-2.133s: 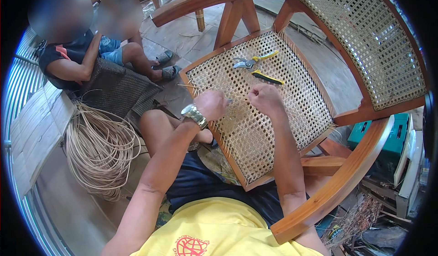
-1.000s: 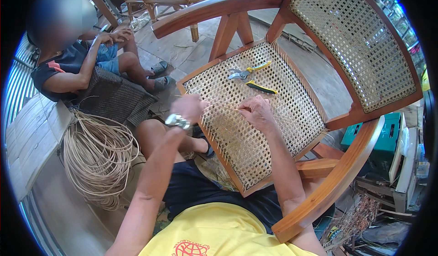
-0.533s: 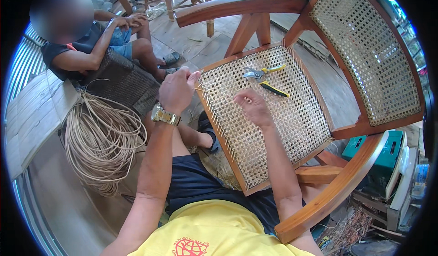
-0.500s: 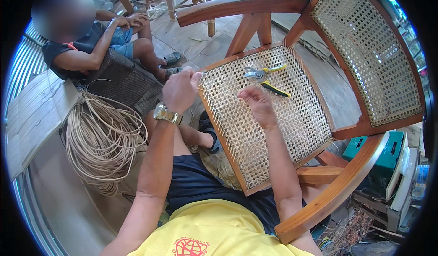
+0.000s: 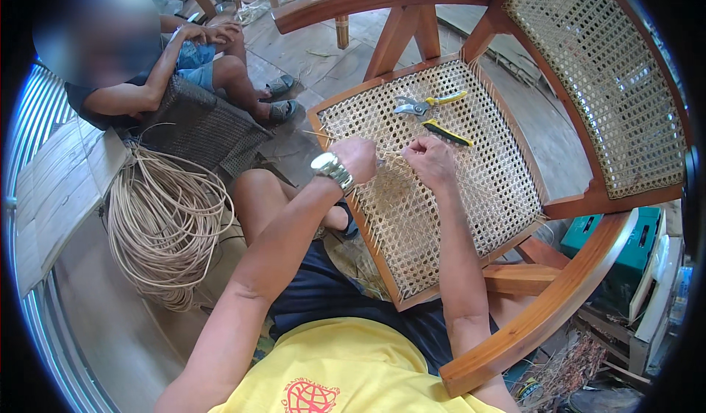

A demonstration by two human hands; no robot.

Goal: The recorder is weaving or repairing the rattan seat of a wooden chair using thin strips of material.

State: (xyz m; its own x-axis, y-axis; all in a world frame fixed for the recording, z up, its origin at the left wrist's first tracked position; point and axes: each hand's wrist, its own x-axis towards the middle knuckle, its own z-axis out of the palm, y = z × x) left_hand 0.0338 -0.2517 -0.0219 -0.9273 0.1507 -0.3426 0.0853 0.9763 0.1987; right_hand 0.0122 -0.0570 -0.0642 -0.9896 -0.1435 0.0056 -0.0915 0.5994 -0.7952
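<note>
A wooden armchair lies tilted in front of me, its woven cane seat (image 5: 441, 192) facing up. My left hand (image 5: 360, 159), with a metal watch on the wrist, is closed on a thin cane strand (image 5: 390, 152) near the seat's left edge. My right hand (image 5: 430, 161) sits right beside it on the weave, fingers pinched on the same strand. Just beyond my hands, yellow-handled pliers (image 5: 419, 105) and a yellow-and-black tool (image 5: 446, 132) lie on the seat.
A big coil of cane (image 5: 165, 222) lies on the floor to my left. Another person (image 5: 184, 67) sits beyond it by a dark woven piece (image 5: 202, 130). The chair's cane back (image 5: 603, 82) rises at right, and a green box (image 5: 618, 244) stands behind the armrest (image 5: 559, 310).
My left hand, pulled out past the seat's left edge half a second ago, has come back over the weave next to my right hand. The right hand stayed on the seat.
</note>
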